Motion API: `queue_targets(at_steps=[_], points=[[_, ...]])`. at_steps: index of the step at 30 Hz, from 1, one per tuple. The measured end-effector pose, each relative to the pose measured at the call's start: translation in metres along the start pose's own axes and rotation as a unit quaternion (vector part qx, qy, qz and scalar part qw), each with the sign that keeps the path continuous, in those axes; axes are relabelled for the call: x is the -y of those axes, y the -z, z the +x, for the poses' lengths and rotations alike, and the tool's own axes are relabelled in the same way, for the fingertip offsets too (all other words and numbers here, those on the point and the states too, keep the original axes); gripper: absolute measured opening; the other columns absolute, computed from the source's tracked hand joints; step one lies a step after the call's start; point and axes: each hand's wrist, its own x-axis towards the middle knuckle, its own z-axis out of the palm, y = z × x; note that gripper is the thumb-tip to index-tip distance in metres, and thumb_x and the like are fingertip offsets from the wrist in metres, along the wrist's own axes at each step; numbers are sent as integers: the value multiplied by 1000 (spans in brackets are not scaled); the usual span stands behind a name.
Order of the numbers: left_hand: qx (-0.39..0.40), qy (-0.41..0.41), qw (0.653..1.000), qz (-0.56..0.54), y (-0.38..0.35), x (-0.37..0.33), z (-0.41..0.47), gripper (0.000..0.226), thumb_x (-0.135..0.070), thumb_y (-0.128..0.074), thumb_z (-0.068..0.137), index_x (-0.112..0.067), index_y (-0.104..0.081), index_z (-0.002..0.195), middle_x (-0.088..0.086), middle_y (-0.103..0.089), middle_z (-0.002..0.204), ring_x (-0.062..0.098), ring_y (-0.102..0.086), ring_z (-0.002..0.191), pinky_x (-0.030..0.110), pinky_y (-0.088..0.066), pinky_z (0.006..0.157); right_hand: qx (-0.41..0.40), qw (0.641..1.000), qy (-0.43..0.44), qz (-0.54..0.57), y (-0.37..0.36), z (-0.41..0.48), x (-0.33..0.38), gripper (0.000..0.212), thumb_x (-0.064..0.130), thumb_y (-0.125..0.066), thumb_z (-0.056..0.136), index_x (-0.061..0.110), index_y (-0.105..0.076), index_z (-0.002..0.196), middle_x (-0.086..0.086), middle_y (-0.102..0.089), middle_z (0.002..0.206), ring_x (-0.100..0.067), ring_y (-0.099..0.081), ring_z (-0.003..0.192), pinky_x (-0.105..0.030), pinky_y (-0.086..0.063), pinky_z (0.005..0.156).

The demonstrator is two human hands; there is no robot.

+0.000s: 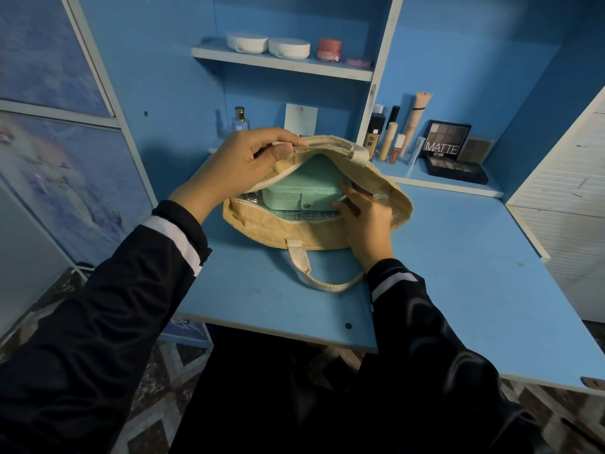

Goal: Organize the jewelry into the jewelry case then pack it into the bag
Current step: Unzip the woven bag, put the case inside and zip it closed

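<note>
Pink jar (329, 49) on upper shelf (281, 64), MATTE palette (446, 139), perfume bottle (240, 121)

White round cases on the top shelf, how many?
2. One white case sits leftmost on the top shelf; the other case is just right of it, beside a pink jar.

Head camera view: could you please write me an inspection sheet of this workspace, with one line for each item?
Surface: blue desk; the bag lies on it.
Job's things: green case, closed, sits inside the open woven bag; no loose jewelry seen.
Clutter: makeup tubes and palette on the low ledge at the right; perfume bottle behind the bag.
Grippers: left hand grips the bag's upper edge and lifts it open; right hand holds the case's right end inside the bag.
Cables: nothing seen.
Surroundings: shelf with white tubs and a pink jar; patterned floor.
</note>
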Motion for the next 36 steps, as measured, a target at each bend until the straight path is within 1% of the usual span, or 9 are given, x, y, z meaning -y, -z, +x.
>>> queue_targets(at_steps=[4, 7, 15, 21, 23, 25, 29, 33, 36], points=[[0, 5, 1000, 11, -2, -6, -4, 21, -26, -51, 102, -31, -66, 116, -28, -58, 63, 5, -33, 46, 13, -25, 47, 56, 998, -22, 25, 6, -3, -1, 45, 18, -71, 87, 13, -60, 131, -11, -68, 109, -24, -64, 93, -16, -44, 87], [-10, 9, 1000, 10, -6, -9, -9, 24, -19, -50, 103, -16, -65, 122, -37, -59, 69, -3, -41, 46, 6, -29, 49, 71, 997, 38, 13, 20, -11, -2, 46, 21, -72, 87, 8, -61, 129, -8, -64, 114, -22, -63, 95, -23, -49, 89], [-65, -30, 997, 14, -7, -4, -12, 23, -20, -58, 99, -20, -69, 119, -32, -63, 75, 2, -40, 48, 10, -29, 51, -84, 984, 149, -56, 67, -20, -23, 17, 9, -68, 91, 4, -72, 106, -13, -63, 107, -27, -62, 94, -36, -52, 81], [-69, -25, 997, -3, 0, 8, -11, 23, -32, -64, 94, -38, -67, 116, -7, -71, 78, 11, -34, 48, 23, -32, 50, -56, 985, 144, -82, 78, -11, -48, 21, 9, -67, 90, 12, -74, 110, -19, -54, 124, -33, -53, 116, -32, -45, 94], [-68, -19, 997, -11, 4, 9, -11, 25, -36, -63, 93, -45, -65, 116, -17, -74, 104, 26, -46, 54, 36, -41, 55, -25, 988, 132, -70, 77, -9, -53, 23, 7, -68, 89, 12, -74, 110, -17, -56, 127, -31, -55, 117, -32, -45, 97], [-72, -7, 997, -16, 8, 15, -14, 29, -37, -64, 92, -47, -64, 119, -27, -69, 112, 19, -58, 63, 35, -48, 64, -6, 991, 126, -53, 76, -7, -54, 24, 5, -67, 89, 11, -73, 112, -15, -59, 127, -26, -59, 112, -26, -46, 97], [-82, 14, 996, -12, 8, 34, -33, 37, -45, -62, 92, -51, -57, 129, 0, -71, 114, 32, -65, 75, 49, -57, 74, 5, 991, 132, -26, 79, -5, -45, 28, 4, -66, 90, 8, -70, 117, -11, -66, 119, -15, -61, 105, -11, -43, 95], [-136, 14, 990, -42, 4, 46, -56, 37, -26, -63, 94, -39, -58, 128, -30, -63, 120, -3, -64, 104, 16, -52, 91, -3, 994, 113, 10, 81, -4, -35, 29, 5, -69, 88, 8, -70, 117, -4, -68, 114, -12, -63, 99, -12, -46, 92], [-165, 23, 984, -64, 5, 55, -62, 33, -25, -63, 94, -28, -63, 127, -24, -66, 122, -2, -67, 90, 24, -53, 87, -5, 995, 99, 33, 83, 0, -25, 28, 8, -69, 88, 10, -71, 116, 1, -68, 111, -9, -63, 94, -13, -47, 89]])
